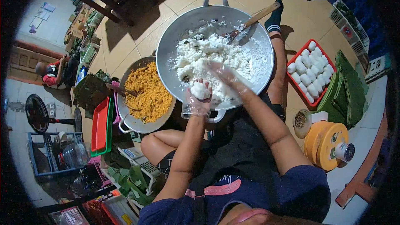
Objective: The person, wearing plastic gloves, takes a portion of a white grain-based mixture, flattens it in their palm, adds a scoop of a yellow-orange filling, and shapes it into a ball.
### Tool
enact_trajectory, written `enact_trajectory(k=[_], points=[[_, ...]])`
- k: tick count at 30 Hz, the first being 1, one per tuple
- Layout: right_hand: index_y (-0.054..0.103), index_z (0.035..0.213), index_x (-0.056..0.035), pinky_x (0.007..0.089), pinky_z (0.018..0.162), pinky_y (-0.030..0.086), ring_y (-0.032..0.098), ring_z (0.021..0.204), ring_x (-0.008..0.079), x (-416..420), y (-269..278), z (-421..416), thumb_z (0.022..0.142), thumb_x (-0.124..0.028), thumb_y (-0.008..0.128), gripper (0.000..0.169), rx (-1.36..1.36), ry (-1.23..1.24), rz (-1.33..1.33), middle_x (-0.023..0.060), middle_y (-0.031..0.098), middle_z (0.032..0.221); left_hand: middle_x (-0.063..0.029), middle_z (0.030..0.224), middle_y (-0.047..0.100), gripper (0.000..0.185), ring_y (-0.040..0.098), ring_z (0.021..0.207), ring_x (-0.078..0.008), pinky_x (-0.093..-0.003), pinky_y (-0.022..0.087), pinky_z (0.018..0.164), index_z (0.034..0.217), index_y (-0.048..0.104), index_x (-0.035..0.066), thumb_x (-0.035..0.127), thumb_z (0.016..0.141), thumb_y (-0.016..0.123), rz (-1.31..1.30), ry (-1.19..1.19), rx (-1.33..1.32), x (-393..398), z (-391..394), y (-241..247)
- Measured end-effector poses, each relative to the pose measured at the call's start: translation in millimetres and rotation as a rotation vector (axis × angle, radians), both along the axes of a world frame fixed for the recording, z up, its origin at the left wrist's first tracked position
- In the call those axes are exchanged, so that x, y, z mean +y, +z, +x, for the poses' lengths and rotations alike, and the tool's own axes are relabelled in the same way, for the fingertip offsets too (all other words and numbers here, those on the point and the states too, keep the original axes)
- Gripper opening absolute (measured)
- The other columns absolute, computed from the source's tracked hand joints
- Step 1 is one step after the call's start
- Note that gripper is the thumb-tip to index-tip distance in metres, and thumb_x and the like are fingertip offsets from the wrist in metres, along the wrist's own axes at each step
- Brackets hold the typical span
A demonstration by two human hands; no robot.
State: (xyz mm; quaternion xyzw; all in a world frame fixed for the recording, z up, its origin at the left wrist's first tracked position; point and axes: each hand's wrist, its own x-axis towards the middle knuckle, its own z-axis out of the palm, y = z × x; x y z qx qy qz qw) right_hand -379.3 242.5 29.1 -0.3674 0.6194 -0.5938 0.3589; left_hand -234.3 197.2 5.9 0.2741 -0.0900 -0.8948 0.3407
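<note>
Cupped palm up in a clear plastic glove, my left hand [197, 98] holds a lump of white rice [200, 91] over the near rim of a large aluminium pan [167, 34]. My right hand [226, 76], also gloved and blurred by motion, is over the mound of white rice [200, 50] in the pan; its fingers look apart, and I see nothing held in it. A wooden-handled paddle [262, 14] rests in the pan, its handle leaning on the far right rim. To the right lies a red tray [289, 79] with several white rice rolls [312, 68].
Left of the pan stands a second pan [150, 128] of orange shredded filling [150, 93]. Red and green trays [101, 125] and cut banana leaves [131, 181] lie farther left. On the right are folded green leaves [347, 90] and an orange container [325, 143]. Another person [54, 73] sits far left.
</note>
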Motion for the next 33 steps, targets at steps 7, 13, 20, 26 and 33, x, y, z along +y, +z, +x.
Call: enact_trajectory(k=[7,13,20,26,33], points=[[0.059,0.11,-0.0111,0.0361,0.086,0.045,0.058,0.098,0.0251,-23,-77,-47,0.076,-0.025,0.061,0.037,0.583,-0.083,0.301,0.0133,0.06,0.11,-0.0034,0.104,0.061,0.041,0.058,0.092,-0.0228,-0.0362,0.05,0.069,0.105,0.055,0.017,0.048,0.091,0.031,0.085,0.024,-0.123,1,-14,-4],[0.056,0.111,-0.0054,0.0336,0.081,0.047,0.057,0.093,0.0197,10,-12,-7,0.079,-0.023,0.066,0.037,-0.304,0.084,0.247,0.0075,0.061,0.101,-0.0036,0.102,0.061,0.037,0.059,0.087,-0.0224,-0.0356,0.05,0.068,0.102,0.054,0.016,0.044,0.092,0.031,0.07,0.092,-0.262,-17,11,4],[0.062,0.108,-0.0079,0.0292,0.087,0.045,0.057,0.098,0.0154,22,-41,14,0.088,-0.022,0.055,0.025,0.226,0.018,0.029,0.0052,0.063,0.106,-0.0041,0.1,0.06,0.038,0.059,0.087,-0.0197,-0.0361,0.049,0.075,0.101,0.056,0.012,0.041,0.091,0.034,-0.17,-0.021,-0.175,-4,-35,20],[0.063,0.103,-0.0028,0.0283,0.076,0.052,0.061,0.088,0.0138,29,-29,19,0.076,-0.003,0.065,0.027,-0.255,-0.019,-0.201,0.0079,0.064,0.099,-0.0058,0.097,0.06,0.043,0.058,0.083,-0.0226,-0.0385,0.049,0.077,0.101,0.057,0.01,0.046,0.089,0.037,-0.12,-0.043,-0.201,-4,-31,24],[0.049,0.12,0.0036,0.0359,0.092,0.042,0.054,0.105,0.0196,56,32,-9,0.081,-0.023,0.066,0.05,0.419,-0.101,-0.089,0.0141,0.053,0.119,-0.0073,0.111,0.058,0.054,0.057,0.093,-0.0238,-0.042,0.049,0.079,0.113,0.054,0.009,0.053,0.089,0.034,-0.046,-0.039,-0.096,-6,-25,47]])
